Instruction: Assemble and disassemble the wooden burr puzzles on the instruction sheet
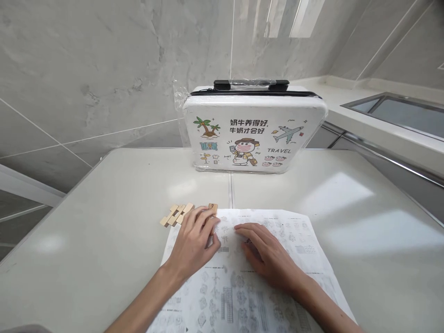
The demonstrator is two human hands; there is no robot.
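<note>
My left hand rests on the top left corner of a printed instruction sheet, its fingers stretched forward over a small wooden piece at the paper's edge. Just left of those fingertips lie several wooden puzzle sticks in a loose bunch on the table. My right hand lies flat on the middle of the sheet, fingers spread and pointing left, holding nothing.
A white suitcase-shaped case with cartoon travel drawings, wrapped in clear plastic, stands at the back of the white table. Grey marble walls rise behind. A counter with a sunken sink runs along the right.
</note>
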